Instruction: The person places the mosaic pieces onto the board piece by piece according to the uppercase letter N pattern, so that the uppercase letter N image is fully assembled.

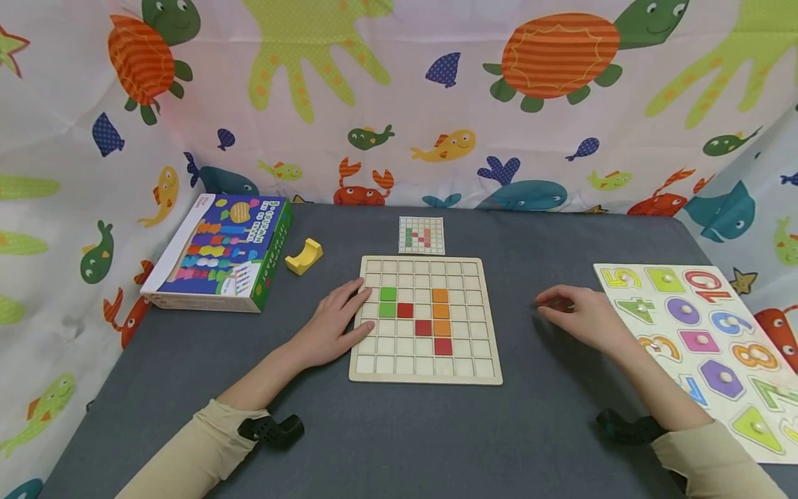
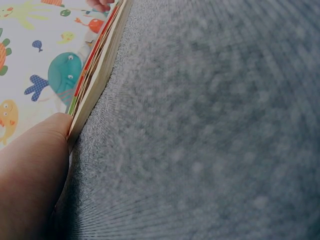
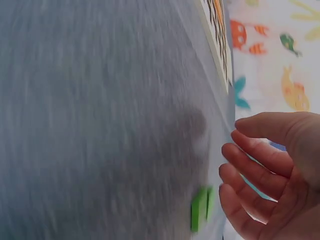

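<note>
A square wooden grid board [image 1: 426, 374] lies mid-table with green tiles [image 1: 388, 302], red tiles [image 1: 423, 328] and orange tiles [image 1: 440, 312] in its cells. My left hand [image 1: 333, 320] rests along the board's left edge, fingers extended. In the left wrist view the thumb [image 2: 37, 155] touches the board's rim [image 2: 95, 85]. To the right of the board, my right hand [image 1: 580, 315] hovers over the table, its fingers loosely bent and nothing visible between them. Green pieces [image 3: 200, 207] lie on the table beyond that hand in the right wrist view.
Behind the board lies a small pattern card [image 1: 421, 235]. A yellow curved block [image 1: 304, 257] and a colourful game box [image 1: 218, 253] are at the left. On the right sits a number-and-shape puzzle board [image 1: 698, 339]. Printed cloth [image 1: 399, 90] walls the table.
</note>
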